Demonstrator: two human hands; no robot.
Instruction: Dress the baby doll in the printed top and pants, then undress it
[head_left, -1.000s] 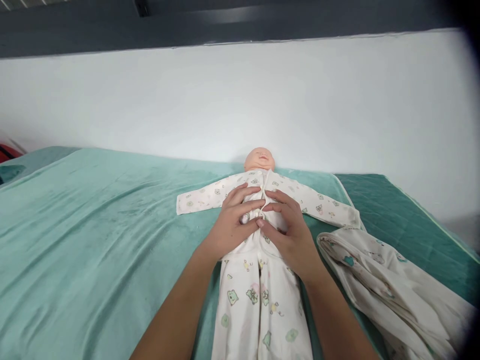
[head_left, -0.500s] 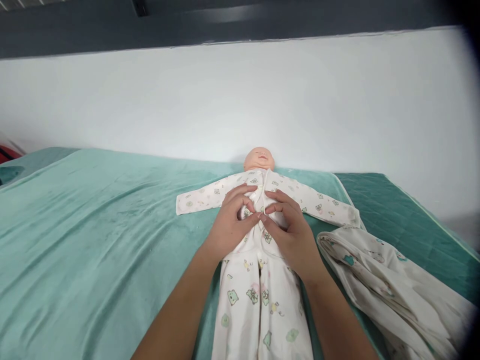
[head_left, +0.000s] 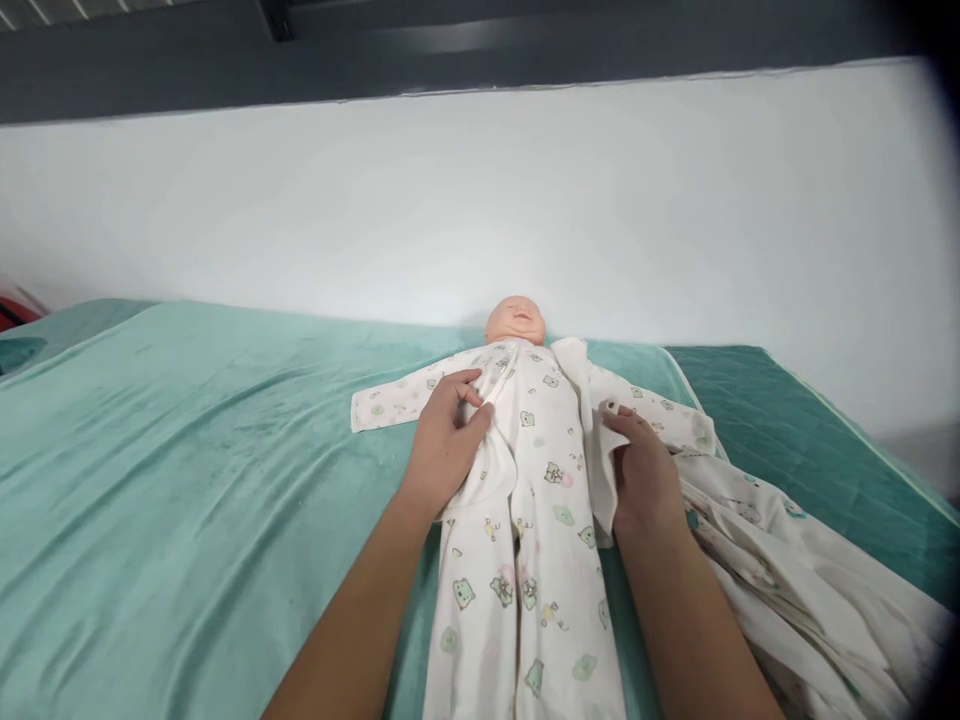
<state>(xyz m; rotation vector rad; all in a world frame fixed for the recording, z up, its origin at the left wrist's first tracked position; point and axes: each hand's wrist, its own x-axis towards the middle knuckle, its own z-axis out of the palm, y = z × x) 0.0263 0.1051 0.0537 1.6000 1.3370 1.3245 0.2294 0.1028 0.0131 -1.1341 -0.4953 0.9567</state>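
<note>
A baby doll lies on its back on a teal blanket, head toward the wall. It wears a white romper printed with small bears. The top's two front flaps are spread apart over the chest. My left hand grips the left flap, fingers curled on the cloth. My right hand holds the right flap, pulled out to the doll's side. The doll's sleeves stretch out flat to both sides.
A crumpled white printed cloth lies on the blanket at the right, against my right forearm. A white wall rises just behind the doll's head. The bed's darker teal edge runs along the right.
Both hands were together at the middle of the doll's chest on the closed front. They have moved apart, each pulling a flap outward, so the top now lies spread wide.
</note>
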